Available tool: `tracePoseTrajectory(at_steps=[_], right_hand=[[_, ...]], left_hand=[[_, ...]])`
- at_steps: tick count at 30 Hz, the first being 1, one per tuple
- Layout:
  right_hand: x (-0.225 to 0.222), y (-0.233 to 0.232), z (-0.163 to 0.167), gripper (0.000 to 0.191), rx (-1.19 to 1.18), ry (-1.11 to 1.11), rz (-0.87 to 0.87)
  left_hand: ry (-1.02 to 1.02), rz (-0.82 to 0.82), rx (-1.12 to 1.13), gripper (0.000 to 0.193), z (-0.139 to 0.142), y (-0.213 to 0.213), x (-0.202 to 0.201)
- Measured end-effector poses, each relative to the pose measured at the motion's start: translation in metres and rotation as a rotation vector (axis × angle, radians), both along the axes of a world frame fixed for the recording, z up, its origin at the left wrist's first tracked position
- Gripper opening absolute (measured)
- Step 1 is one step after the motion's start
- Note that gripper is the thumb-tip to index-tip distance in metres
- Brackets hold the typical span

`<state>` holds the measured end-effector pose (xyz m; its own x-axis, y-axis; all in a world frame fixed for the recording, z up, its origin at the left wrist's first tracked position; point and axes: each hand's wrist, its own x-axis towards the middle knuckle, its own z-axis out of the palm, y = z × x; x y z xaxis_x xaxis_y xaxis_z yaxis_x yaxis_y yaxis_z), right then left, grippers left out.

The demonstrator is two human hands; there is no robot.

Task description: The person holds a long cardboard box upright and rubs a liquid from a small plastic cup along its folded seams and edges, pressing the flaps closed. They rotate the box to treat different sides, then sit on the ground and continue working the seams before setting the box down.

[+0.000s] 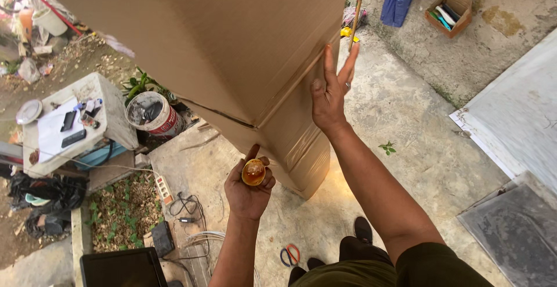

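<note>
A tall brown cardboard box (220, 49) stands on the concrete floor and fills the upper middle of the view. Clear tape runs along its right-hand seam. My right hand (329, 92) lies flat against that taped side, fingers spread and pointing up. My left hand (248, 185) sits below the box's lower corner and grips a roll of clear packing tape (254, 172), seen end-on with an amber glow.
Scissors with red and blue handles (289, 254) lie on the floor near my feet. A paint bucket (155, 114), a small white stand (75, 121) with a phone, a power strip (164, 189) with cables and a dark screen (123, 268) are left. Slabs (516, 118) lie right.
</note>
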<state>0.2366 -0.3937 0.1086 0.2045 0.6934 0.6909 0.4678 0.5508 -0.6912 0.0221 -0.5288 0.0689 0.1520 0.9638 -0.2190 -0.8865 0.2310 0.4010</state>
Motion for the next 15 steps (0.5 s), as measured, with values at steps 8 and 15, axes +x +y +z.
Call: tracePoseTrajectory(at_steps=[8, 15], right_hand=[[-0.016, -0.003, -0.005, 0.075, 0.07, -0.1, 0.042], [-0.043, -0.041, -0.025, 0.075, 0.107, -0.369, -0.046]], left_hand=[[0.022, 0.006, -0.003, 0.05, 0.0, -0.001, 0.0], [0.038, 0.049, -0.022, 0.052, -0.002, -0.001, -0.004]])
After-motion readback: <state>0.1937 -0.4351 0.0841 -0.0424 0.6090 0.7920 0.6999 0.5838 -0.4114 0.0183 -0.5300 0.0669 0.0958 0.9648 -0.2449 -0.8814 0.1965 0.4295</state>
